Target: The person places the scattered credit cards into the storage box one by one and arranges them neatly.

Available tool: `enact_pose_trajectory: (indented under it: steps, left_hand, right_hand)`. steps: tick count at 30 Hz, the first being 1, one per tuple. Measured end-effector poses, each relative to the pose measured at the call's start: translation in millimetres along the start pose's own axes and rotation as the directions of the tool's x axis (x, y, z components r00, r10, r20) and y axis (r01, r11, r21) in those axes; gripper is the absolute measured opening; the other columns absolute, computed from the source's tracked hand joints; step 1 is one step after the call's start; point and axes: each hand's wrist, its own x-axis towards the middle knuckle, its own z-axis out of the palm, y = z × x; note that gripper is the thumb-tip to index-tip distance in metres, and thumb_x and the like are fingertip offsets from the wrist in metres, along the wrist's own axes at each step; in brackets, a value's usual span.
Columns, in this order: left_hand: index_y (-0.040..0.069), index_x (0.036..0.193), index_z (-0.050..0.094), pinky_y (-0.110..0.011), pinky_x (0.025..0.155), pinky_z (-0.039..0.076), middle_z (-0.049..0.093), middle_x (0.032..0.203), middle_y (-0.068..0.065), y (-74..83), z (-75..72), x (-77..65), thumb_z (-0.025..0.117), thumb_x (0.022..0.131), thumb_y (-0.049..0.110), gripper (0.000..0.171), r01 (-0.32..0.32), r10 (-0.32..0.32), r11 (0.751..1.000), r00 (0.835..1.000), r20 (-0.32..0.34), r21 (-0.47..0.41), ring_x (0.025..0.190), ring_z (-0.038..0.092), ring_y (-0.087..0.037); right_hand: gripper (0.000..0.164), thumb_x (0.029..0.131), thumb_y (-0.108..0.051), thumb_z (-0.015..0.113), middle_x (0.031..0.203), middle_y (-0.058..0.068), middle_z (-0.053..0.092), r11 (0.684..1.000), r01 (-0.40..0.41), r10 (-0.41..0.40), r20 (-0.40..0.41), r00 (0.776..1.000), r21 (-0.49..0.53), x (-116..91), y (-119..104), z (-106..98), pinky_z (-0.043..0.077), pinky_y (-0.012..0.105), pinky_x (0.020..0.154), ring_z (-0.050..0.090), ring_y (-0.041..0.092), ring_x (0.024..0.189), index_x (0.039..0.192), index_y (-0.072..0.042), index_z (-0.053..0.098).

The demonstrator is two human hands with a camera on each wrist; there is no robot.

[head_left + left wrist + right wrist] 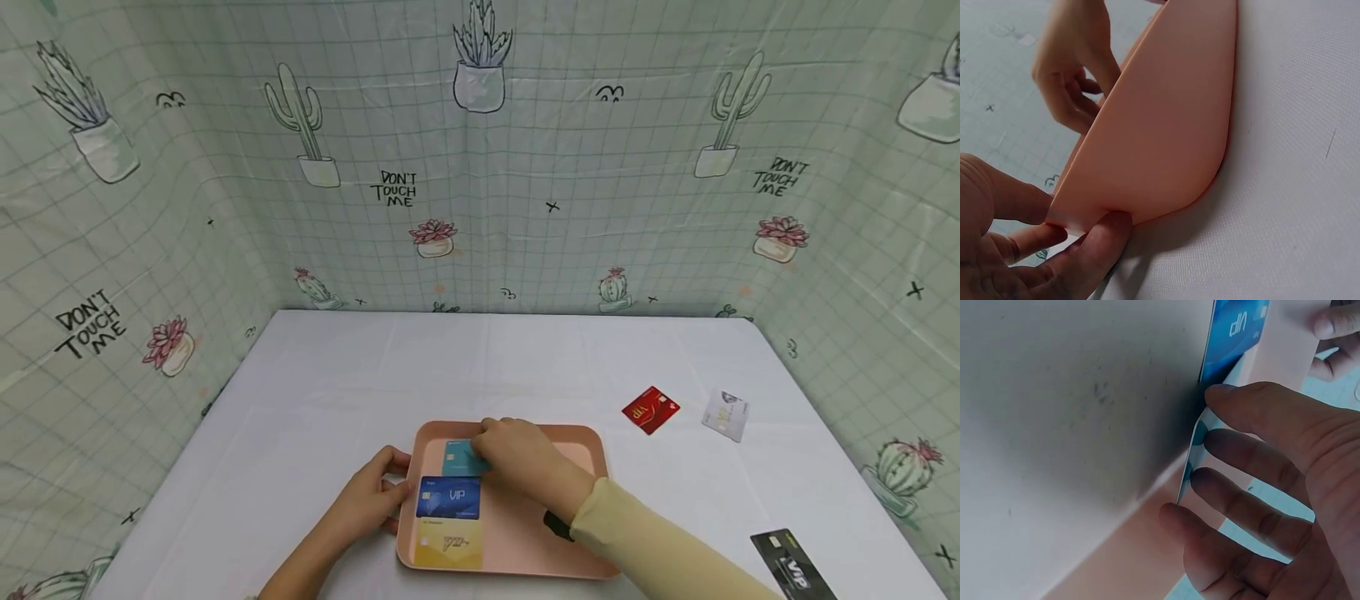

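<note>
A pink tray (525,546) lies on the table, and my left hand (367,496) grips its left side. In the left wrist view, thumb and fingers pinch the edge of the tray (1166,119) at one corner. My right hand (532,462) reaches over the tray's far side and holds a teal card (459,458) by its edges, with part of the card hidden under the fingers. Just below it lies a blue VIP card (448,498), then a yellow card (448,550), forming a column along the tray's left side.
Right of the tray, a red VIP card (651,410) and a white card (726,415) lie on the white table (337,375). A black VIP card (793,567) is near the right front, partly behind the right sleeve (660,542). Patterned cloth (510,167) walls surround the table's back and sides.
</note>
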Motion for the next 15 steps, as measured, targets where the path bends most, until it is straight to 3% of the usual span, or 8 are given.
enact_pose_trajectory:
  steps: [15]
  left_hand:
    - [0.0,0.127,0.055,-0.037,0.053,0.062,0.061,0.123,-0.018,-1.3,-2.5,0.1,0.061,0.096,0.002,0.032,-0.029,0.029,1.0,1.0,0.007,-0.004,0.074,0.062,-0.019]
  right_hand:
    - [0.019,0.084,-0.031,0.086,0.089,-0.001,0.07,0.999,0.023,-0.022,0.016,1.0,-0.05,12.2,-7.2,3.9,0.058,0.026,0.067,0.063,0.013,0.073,0.097,-0.018,0.079]
